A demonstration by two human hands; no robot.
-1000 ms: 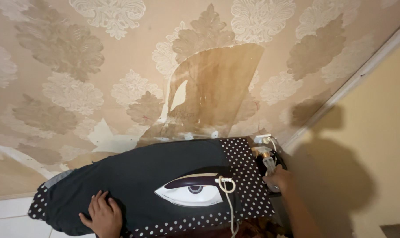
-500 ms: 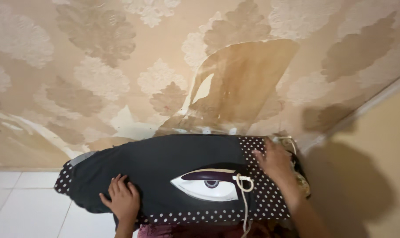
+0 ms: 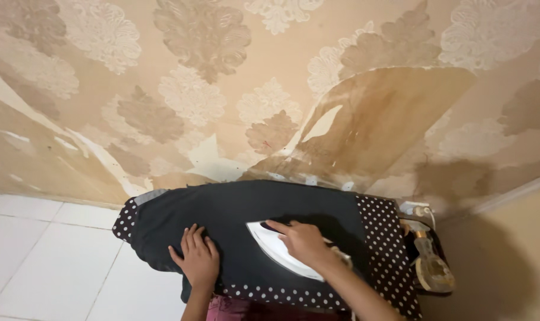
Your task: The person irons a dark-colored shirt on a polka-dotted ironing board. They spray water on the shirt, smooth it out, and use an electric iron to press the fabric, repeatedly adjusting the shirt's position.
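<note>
Lying flat on a dark garment (image 3: 234, 208), the white iron (image 3: 276, 249) pointed its tip left, its upper side mostly hidden under the right hand (image 3: 303, 242). The garment was spread smooth over an ironing board (image 3: 383, 238) with a dark cover dotted white, which showed along the near edge and at the right end. Beyond the board's far edge rose a patterned beige wall (image 3: 192, 101) with torn paper; to the left lay white floor tiles (image 3: 50, 255), leaving open room on that side. At the board's right end stood a clear spray bottle (image 3: 430, 264), near a white plug (image 3: 414, 209). The right hand was curled around the iron's handle, gripping it. The left hand (image 3: 197, 261) lay open, fingers together, pressed flat on the garment near its near edge, just left of the iron.
</note>
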